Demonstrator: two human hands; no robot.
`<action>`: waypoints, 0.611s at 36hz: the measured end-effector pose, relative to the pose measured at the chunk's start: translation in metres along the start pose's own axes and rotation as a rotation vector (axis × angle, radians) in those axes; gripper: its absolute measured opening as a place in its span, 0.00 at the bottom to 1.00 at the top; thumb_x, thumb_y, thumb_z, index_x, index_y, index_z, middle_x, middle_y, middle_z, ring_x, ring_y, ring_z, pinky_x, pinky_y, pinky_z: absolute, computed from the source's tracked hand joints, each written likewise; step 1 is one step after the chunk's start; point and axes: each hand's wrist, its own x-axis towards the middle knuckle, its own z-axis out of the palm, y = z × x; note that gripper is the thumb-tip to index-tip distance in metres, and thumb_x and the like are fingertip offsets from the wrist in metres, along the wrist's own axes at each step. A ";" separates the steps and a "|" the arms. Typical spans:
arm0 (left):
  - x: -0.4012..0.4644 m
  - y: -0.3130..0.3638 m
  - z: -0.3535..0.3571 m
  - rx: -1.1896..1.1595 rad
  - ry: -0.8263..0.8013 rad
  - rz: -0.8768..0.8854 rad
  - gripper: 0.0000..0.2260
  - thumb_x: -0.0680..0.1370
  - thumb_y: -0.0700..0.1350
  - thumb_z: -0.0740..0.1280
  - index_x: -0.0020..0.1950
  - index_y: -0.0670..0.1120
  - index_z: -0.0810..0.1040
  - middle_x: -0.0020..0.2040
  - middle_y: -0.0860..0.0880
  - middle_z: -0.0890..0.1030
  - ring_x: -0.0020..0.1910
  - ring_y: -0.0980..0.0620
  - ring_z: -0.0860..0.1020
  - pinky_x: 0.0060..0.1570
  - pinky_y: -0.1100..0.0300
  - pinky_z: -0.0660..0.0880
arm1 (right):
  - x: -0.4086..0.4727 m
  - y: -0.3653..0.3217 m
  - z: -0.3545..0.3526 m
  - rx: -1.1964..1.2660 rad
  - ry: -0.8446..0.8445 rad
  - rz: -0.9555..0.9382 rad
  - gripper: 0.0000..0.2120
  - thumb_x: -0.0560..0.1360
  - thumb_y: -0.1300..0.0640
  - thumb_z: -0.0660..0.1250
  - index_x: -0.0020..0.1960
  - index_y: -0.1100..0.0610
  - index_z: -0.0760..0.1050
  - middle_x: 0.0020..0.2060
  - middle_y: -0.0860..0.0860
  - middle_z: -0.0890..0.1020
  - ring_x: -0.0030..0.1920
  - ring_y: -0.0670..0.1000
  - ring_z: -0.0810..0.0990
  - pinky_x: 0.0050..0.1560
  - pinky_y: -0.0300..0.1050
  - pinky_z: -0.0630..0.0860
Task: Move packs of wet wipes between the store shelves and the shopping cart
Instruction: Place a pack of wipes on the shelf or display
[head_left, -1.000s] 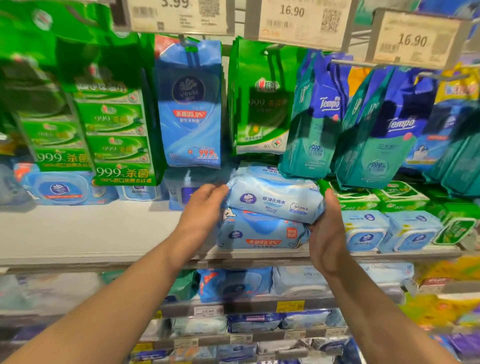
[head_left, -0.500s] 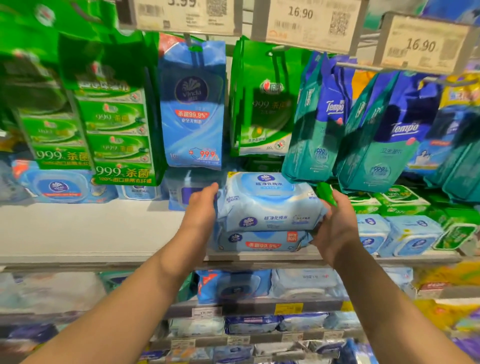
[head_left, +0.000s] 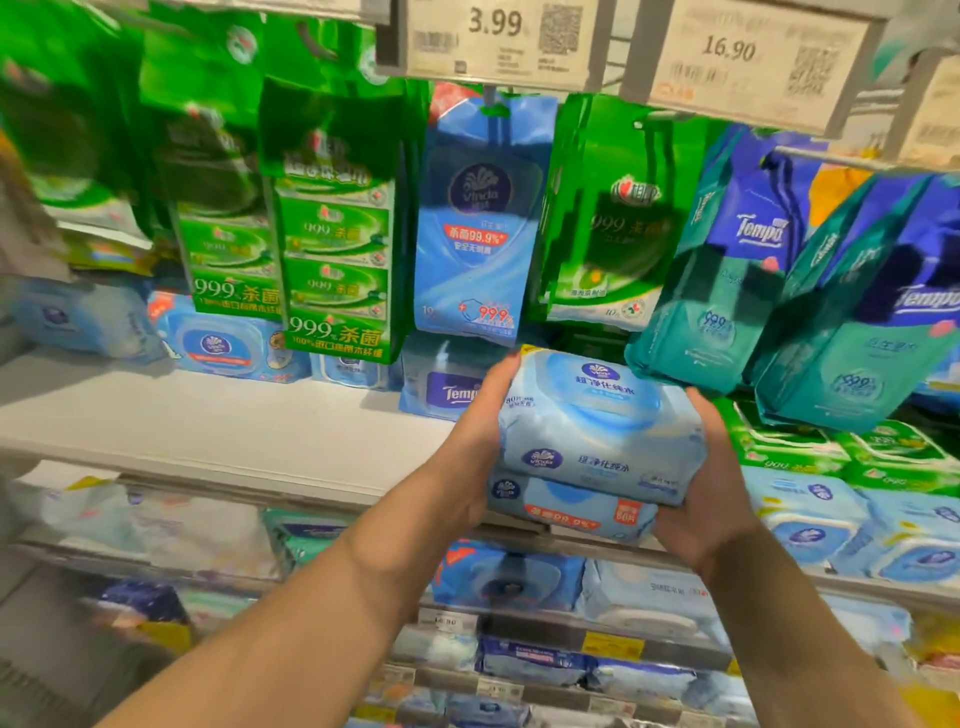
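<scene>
The left hand (head_left: 470, 441) and right hand (head_left: 701, 499) clamp two stacked wipe packs (head_left: 592, 441) between them; the stack sits at the white shelf (head_left: 208, 421) edge.

Top pack (head_left: 597, 421): pale blue soft wet-wipe pack, rounded flip lid on its upper face, dark round logo and blue print on the near side; lies flat, lid up, slightly tilted toward the camera.
Bottom pack (head_left: 571, 506): pale blue pack with a red band of print along the near side; lies flat directly under the top pack, touching it.
Stack position: centre-right of the scene, at the near edge of the white shelf (head_left: 208, 421).
Support: stack clasped at both ends, left hand (head_left: 470, 447) at the left end, right hand (head_left: 701, 499) at the right end and underneath.
</scene>
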 end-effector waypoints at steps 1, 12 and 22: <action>-0.005 0.002 -0.001 0.003 0.002 -0.006 0.24 0.78 0.69 0.58 0.50 0.57 0.89 0.52 0.46 0.87 0.48 0.45 0.86 0.49 0.54 0.81 | -0.004 0.002 0.001 0.017 -0.028 0.000 0.22 0.85 0.49 0.53 0.52 0.53 0.86 0.50 0.58 0.86 0.49 0.59 0.85 0.46 0.52 0.84; -0.064 -0.007 -0.021 -0.090 0.103 0.163 0.19 0.77 0.65 0.61 0.42 0.59 0.89 0.45 0.48 0.88 0.39 0.47 0.86 0.34 0.58 0.80 | -0.038 0.010 0.022 0.178 -0.247 0.159 0.29 0.79 0.34 0.51 0.63 0.47 0.82 0.61 0.55 0.84 0.60 0.56 0.83 0.53 0.54 0.83; -0.137 -0.026 -0.072 -0.208 0.371 0.300 0.20 0.78 0.64 0.61 0.53 0.55 0.88 0.51 0.48 0.88 0.45 0.49 0.87 0.36 0.59 0.81 | -0.058 0.047 0.074 0.113 -0.336 0.291 0.25 0.79 0.38 0.56 0.64 0.49 0.82 0.58 0.53 0.85 0.58 0.55 0.85 0.57 0.54 0.81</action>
